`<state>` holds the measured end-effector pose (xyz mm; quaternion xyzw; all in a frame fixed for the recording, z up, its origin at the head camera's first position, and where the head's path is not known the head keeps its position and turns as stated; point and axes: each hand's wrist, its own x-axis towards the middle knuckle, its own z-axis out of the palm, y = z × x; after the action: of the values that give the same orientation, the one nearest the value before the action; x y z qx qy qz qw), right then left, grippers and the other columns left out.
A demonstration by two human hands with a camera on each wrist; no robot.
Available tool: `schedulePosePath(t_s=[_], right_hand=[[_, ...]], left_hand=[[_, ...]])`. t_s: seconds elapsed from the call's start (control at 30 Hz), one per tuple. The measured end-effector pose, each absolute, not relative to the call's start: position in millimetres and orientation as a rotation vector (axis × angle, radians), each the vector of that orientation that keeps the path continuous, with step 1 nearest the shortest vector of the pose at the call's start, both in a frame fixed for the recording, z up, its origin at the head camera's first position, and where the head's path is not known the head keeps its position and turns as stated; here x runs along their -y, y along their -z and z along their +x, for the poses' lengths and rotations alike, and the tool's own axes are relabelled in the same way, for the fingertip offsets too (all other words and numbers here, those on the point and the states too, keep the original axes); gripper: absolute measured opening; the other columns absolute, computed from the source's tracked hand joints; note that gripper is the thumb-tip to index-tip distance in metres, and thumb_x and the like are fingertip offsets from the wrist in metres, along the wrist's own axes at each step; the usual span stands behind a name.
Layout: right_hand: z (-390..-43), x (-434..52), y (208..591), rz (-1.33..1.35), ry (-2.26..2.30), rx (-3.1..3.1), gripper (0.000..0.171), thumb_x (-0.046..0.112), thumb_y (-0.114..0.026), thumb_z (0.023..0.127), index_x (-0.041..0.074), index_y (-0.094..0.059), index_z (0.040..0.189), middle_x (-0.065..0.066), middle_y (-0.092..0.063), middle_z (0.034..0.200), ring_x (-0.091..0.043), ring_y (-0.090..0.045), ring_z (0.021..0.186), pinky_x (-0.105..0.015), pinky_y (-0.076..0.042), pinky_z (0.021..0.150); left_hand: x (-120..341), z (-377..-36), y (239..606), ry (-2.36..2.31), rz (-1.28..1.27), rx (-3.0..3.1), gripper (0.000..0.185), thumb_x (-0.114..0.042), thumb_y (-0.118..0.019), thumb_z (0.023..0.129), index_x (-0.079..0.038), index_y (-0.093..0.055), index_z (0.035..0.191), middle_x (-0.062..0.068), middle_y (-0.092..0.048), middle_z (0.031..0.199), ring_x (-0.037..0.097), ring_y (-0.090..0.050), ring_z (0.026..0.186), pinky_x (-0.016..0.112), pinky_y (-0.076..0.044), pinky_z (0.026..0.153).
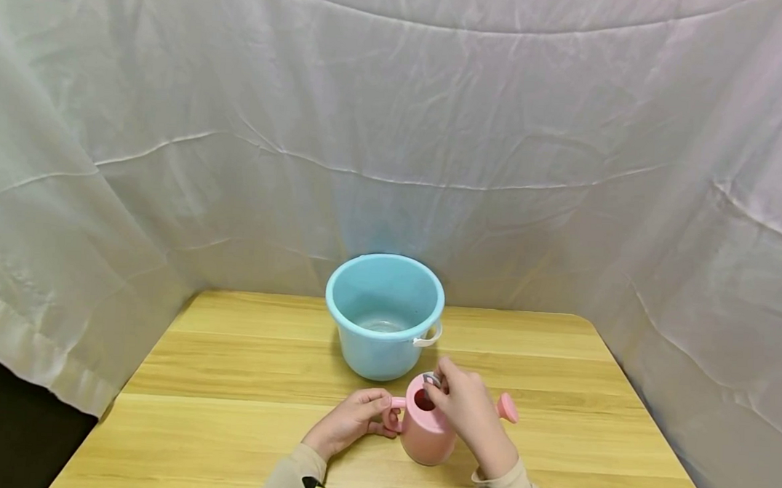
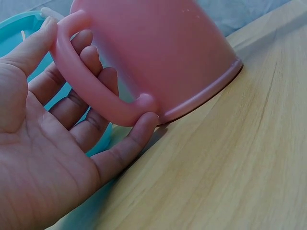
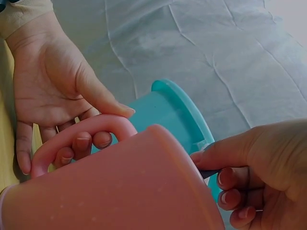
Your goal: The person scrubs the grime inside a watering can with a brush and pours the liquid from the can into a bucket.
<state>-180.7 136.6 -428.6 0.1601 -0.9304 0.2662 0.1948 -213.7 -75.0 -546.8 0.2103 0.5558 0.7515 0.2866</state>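
Note:
A pink watering can (image 1: 427, 438) stands upright on the table. My left hand (image 1: 352, 419) holds its looped handle (image 2: 79, 79), thumb on top, several fingers curled through the loop and the little finger touching the lower end. Above the can's round top opening is my right hand (image 1: 470, 408), which pinches a small grey thing (image 1: 431, 380) at the rim. In the right wrist view only a thin dark edge of that grey thing (image 3: 209, 173) shows between thumb and fingers, so its kind cannot be told. The pink sprinkler head (image 1: 507, 408) points right, its spout partly hidden by my right hand.
Just behind the can stands a light blue bucket (image 1: 382, 356) with a white handle (image 1: 429, 336) hanging at its right side. The wooden table (image 1: 228, 382) extends to both sides. White cloth (image 1: 397, 113) hangs behind it and along the sides.

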Motion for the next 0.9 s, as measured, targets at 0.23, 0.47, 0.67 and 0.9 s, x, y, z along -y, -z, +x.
schedulePosePath(t_s=[0.23, 0.47, 0.67, 0.9], right_hand=[[-179.4, -135.6, 427.1, 0.479, -0.677, 2.555, 0.029, 0.003, -0.074, 0.075, 0.016, -0.049, 0.073, 0.008, -0.038, 0.061, -0.006, -0.036, 0.059, -0.018, -0.029, 0.049], [-175.5, -140.2, 418.5, 0.501, -0.676, 2.429, 0.030, -0.001, -0.076, 0.070, 0.015, -0.051, 0.073, 0.010, -0.038, 0.062, -0.001, -0.034, 0.059, -0.015, -0.030, 0.051], [-173.0, -142.1, 413.5, 0.550, -0.653, 2.331, 0.030, -0.002, -0.077, 0.069, 0.014, -0.052, 0.074, 0.010, -0.038, 0.063, 0.001, -0.032, 0.060, -0.013, -0.030, 0.051], [-173.3, -143.8, 413.9, 0.575, -0.662, 2.290, 0.029, -0.002, -0.077, 0.069, 0.013, -0.053, 0.076, 0.009, -0.041, 0.063, 0.001, -0.034, 0.058, -0.012, -0.031, 0.050]], left_hand=[[75.1, -213.4, 546.7, -2.012, 0.570, -1.486, 0.025, -0.025, -0.046, 0.103, -0.015, -0.058, 0.083, -0.003, -0.063, 0.088, 0.013, -0.066, 0.090, 0.034, -0.056, 0.084], [74.6, -213.2, 545.8, -2.017, 0.575, -1.485, 0.025, -0.026, -0.047, 0.102, -0.015, -0.058, 0.083, -0.003, -0.063, 0.089, 0.013, -0.065, 0.090, 0.033, -0.057, 0.082], [75.0, -213.5, 546.8, -2.019, 0.572, -1.484, 0.025, -0.025, -0.048, 0.102, -0.015, -0.059, 0.083, -0.003, -0.063, 0.089, 0.013, -0.065, 0.089, 0.034, -0.057, 0.082], [74.5, -214.4, 548.0, -2.014, 0.564, -1.484, 0.025, -0.025, -0.047, 0.102, -0.015, -0.059, 0.082, -0.004, -0.063, 0.089, 0.012, -0.066, 0.090, 0.033, -0.057, 0.083]])
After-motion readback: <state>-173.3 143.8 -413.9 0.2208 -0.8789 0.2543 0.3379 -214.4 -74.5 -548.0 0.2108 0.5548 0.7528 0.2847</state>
